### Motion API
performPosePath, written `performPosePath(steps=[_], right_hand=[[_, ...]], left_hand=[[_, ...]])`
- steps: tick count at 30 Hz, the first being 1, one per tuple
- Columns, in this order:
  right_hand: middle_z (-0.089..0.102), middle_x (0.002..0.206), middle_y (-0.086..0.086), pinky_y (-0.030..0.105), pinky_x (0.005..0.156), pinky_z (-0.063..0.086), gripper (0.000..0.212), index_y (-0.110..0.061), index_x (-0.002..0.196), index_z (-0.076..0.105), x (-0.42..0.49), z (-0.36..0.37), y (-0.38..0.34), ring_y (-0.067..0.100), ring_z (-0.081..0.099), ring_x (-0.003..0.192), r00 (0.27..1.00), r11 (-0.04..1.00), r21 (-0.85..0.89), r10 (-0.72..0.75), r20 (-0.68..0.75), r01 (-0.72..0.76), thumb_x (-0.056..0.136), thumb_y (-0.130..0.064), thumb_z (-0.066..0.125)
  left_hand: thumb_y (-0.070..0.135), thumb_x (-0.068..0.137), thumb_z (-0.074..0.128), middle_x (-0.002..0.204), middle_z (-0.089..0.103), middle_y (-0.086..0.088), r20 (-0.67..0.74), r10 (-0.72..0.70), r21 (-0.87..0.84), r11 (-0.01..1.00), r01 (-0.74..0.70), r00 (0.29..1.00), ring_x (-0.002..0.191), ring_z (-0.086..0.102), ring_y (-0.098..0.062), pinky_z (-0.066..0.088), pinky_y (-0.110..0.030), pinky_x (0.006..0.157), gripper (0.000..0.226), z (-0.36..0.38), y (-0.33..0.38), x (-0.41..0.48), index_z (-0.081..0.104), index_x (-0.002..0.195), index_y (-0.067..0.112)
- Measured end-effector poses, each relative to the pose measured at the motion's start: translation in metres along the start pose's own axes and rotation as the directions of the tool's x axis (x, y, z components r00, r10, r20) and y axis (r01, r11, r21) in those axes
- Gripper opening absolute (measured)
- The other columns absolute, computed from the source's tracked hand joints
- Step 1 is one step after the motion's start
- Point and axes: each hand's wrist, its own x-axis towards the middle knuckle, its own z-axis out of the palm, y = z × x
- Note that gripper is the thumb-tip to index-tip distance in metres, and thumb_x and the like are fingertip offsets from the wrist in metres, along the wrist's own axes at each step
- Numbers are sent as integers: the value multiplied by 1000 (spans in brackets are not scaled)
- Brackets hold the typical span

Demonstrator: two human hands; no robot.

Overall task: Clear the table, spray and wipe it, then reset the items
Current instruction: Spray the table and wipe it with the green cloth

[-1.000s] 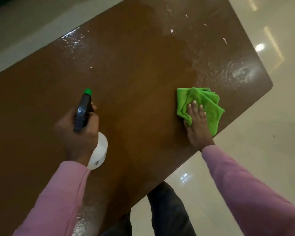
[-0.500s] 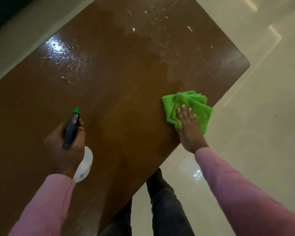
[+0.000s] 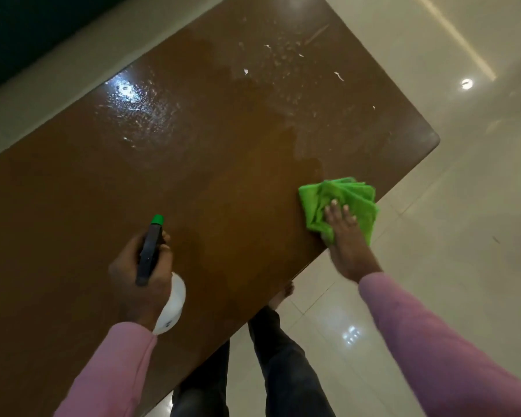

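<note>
A brown table [image 3: 169, 182] fills the view, wet and shiny with spray droplets at its far side. My left hand [image 3: 136, 275] grips a white spray bottle [image 3: 170, 308] with a black trigger head and green nozzle, held above the table's near part. A folded green cloth [image 3: 352, 197] lies at the table's near right edge. My right hand [image 3: 346, 236] presses flat on the cloth with straight fingers.
Small white specks lie on the far right part of the table. Glossy pale floor tiles [image 3: 451, 224] spread to the right, past the rounded table corner [image 3: 433, 139]. My legs [image 3: 283, 365] and a bare foot show beside the near table edge.
My right hand has slid the green cloth back toward the near right edge of the table. My left hand still holds the spray bottle.
</note>
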Motion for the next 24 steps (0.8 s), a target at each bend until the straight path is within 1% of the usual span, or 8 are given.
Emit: performPosePath(steps=[3,8,10,13,14,17,21,24], right_hand=[[-15,157,-3,35,116,-9,67,-25,149,-10,14,-15,8,25,-16,145,996,990,-116,-69,65,76,100,-34,36],[-16,158,-3,40,117,-10,78,-23,149,-12,-12,-3,-6,29,-19,144,940,924,-231,-254,226,305,96,-29,44],[-15,158,-4,38,117,-11,76,-24,149,-11,-9,-9,-4,28,-19,144,933,912,-255,-259,250,322,97,-29,44],[-17,157,-6,36,116,-13,77,-25,148,-12,-7,-12,-2,26,-21,144,927,904,-267,-265,266,335,97,-25,45],[-18,157,-6,35,116,-15,77,-25,148,-12,-7,-12,-2,25,-23,144,927,904,-269,-260,272,332,96,-24,44],[-12,158,-5,33,117,-17,75,-23,150,-5,-10,-12,-3,26,-18,145,937,909,-261,-269,223,324,95,-22,46],[-1,159,-2,37,118,-11,72,-20,151,5,-9,-16,-5,31,-5,147,933,919,-225,-269,240,323,94,-23,48],[-10,158,-3,38,118,-15,74,-23,150,-4,32,-34,-13,31,-11,147,899,873,-262,-341,275,411,91,-21,41]], left_hand=[[29,83,58,90,67,17,2,11,-79,997,-11,1000,79,64,-8,58,-45,69,19,20,11,-12,64,97,39],[27,83,59,93,59,13,0,-7,-191,982,7,1000,85,60,-10,54,-29,74,24,66,34,-22,57,106,34],[26,87,58,93,56,7,-1,30,-233,972,-29,1000,83,57,-15,52,-23,70,23,81,45,-23,54,108,30],[22,90,58,88,51,1,-37,96,-214,971,-102,995,77,54,-20,50,-34,65,18,100,58,-17,52,107,23],[20,90,57,87,50,1,-56,121,-217,967,-130,991,75,52,-19,49,-34,63,16,104,62,-14,52,106,21],[21,91,57,85,45,16,-83,202,-192,958,-214,976,73,49,-10,44,-23,63,15,110,73,-3,50,104,24],[23,91,57,86,46,23,-122,187,-175,963,-206,975,76,52,-6,44,-17,65,17,114,76,10,50,106,25],[21,89,57,82,47,21,-176,125,-186,970,-158,976,71,51,-9,41,-14,62,18,121,74,19,51,105,24]])
